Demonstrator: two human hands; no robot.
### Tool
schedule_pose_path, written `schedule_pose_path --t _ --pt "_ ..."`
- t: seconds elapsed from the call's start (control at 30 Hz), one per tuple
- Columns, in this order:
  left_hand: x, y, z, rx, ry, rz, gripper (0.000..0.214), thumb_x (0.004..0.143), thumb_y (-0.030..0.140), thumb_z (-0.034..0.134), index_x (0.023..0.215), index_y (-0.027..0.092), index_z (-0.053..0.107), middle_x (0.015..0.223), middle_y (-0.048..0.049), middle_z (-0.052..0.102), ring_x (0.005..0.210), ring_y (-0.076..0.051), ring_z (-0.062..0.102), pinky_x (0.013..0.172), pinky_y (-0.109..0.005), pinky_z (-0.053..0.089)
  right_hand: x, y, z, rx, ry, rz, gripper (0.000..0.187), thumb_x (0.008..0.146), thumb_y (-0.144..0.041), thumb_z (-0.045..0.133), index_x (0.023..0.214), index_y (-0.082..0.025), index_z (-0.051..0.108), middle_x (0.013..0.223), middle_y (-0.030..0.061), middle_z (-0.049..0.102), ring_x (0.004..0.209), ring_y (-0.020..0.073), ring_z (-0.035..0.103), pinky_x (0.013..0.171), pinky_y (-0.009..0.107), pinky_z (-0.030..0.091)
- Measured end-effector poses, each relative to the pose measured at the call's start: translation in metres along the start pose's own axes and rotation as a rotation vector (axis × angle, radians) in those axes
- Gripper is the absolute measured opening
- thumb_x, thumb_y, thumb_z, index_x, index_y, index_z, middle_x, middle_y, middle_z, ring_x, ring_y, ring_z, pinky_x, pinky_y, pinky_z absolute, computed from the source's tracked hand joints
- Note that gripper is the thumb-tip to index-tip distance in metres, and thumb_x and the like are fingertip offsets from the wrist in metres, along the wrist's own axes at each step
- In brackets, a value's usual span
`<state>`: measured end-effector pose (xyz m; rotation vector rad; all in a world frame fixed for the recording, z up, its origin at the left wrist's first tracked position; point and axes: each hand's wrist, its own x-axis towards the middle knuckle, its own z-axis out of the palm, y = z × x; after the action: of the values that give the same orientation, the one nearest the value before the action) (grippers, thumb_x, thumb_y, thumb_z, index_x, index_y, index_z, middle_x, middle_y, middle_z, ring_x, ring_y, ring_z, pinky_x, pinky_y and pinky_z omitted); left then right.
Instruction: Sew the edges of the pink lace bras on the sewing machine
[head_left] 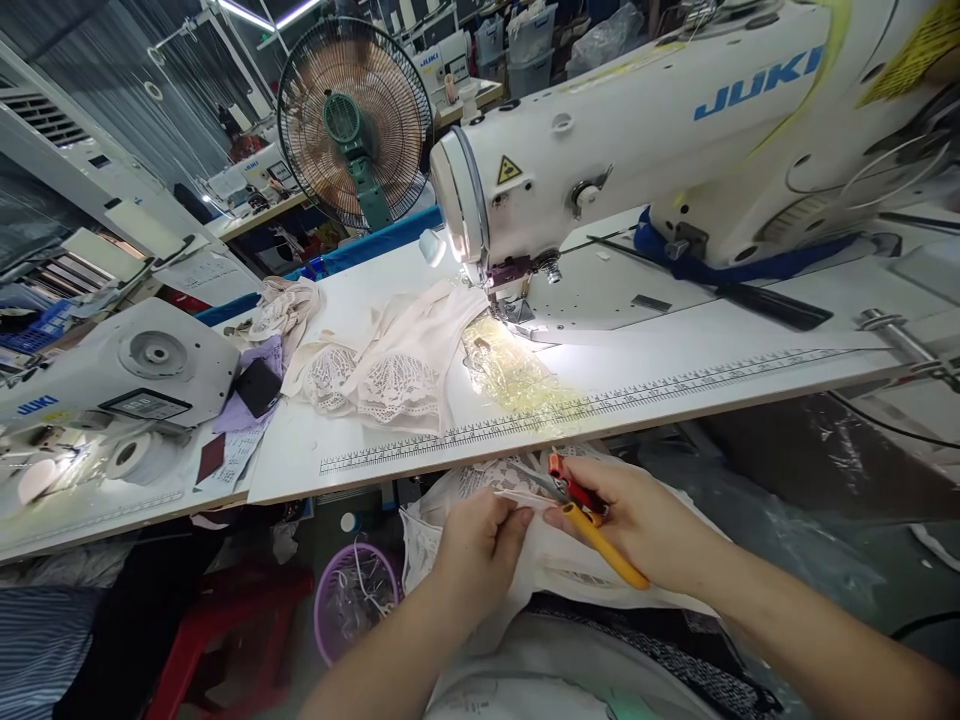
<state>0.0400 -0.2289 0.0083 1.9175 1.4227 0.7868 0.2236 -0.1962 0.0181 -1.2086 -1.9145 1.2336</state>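
My left hand [474,550] is closed, thumb against fingers, pinching the edge of a cream lace garment [544,565] that lies across my lap, just below the table's front edge. My right hand [637,505] is wrapped round a pair of scissors [604,545] with orange and red handles. Their blades point left over the garment, close to my left fingertips. Whether the blades touch the fabric I cannot tell. On the table, a cream lace bra [405,355] reaches up to the needle area of the white sewing machine [570,160].
A printed ruler [600,410] runs along the front of the white table, beside yellowish thread scraps [517,370]. A second sewing machine [165,360] and a phone [259,387] are at left. Below stand a purple bin [321,610] and red stool [225,620]. A fan [352,120] stands behind.
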Motion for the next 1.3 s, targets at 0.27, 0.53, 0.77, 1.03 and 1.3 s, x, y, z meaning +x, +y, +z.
schedule_pose_path --t 0.27,0.53,0.77,1.03,1.3 --pt "0.002 0.003 -0.008 -0.446 -0.094 -0.151 0.043 0.083 0.055 0.056 0.072 0.015 0.068 0.071 -0.0058 0.062 0.067 -0.017 0.055 0.062 -0.028 0.044 0.003 -0.005 -0.004 0.081 -0.066 0.054 0.025 0.074 -0.046 0.057 0.073 -0.022 0.048 0.069 -0.0007 0.052 0.063 0.0162 0.047 0.058 0.028 0.041" --pt "0.004 0.006 -0.006 -0.589 -0.088 -0.229 0.039 0.075 0.053 0.067 0.072 0.014 0.071 0.068 -0.0057 0.062 0.061 -0.015 0.053 0.056 -0.025 0.041 0.003 -0.004 0.004 0.091 -0.018 -0.023 0.011 0.074 -0.028 0.053 0.071 -0.023 0.046 0.069 -0.0020 0.049 0.061 0.0139 0.042 0.054 0.025 0.038" --pt "0.004 0.000 -0.011 -0.650 -0.022 -0.187 0.027 0.075 0.042 0.070 0.074 0.015 0.072 0.070 -0.0075 0.067 0.064 -0.017 0.058 0.058 -0.026 0.046 0.003 -0.005 0.001 0.044 -0.055 -0.122 0.016 0.072 -0.020 0.054 0.068 -0.023 0.039 0.065 -0.0040 0.044 0.058 0.0117 0.036 0.052 0.023 0.033" --pt "-0.004 -0.009 -0.025 -0.606 0.154 0.050 0.011 0.079 0.018 0.068 0.083 0.025 0.075 0.083 -0.0021 0.071 0.078 -0.015 0.063 0.069 -0.023 0.048 -0.009 0.011 -0.004 0.430 0.041 0.042 0.022 0.073 -0.037 0.062 0.075 -0.022 0.046 0.076 0.0001 0.053 0.066 0.0143 0.048 0.060 0.028 0.044" --pt "-0.016 -0.024 -0.012 -0.581 0.273 0.045 0.006 0.079 0.021 0.068 0.075 0.019 0.072 0.080 -0.0046 0.068 0.076 -0.016 0.061 0.068 -0.026 0.050 -0.012 0.016 0.023 0.531 0.250 -0.037 0.018 0.078 -0.035 0.059 0.078 -0.024 0.045 0.078 0.0005 0.055 0.069 0.0157 0.053 0.063 0.030 0.047"
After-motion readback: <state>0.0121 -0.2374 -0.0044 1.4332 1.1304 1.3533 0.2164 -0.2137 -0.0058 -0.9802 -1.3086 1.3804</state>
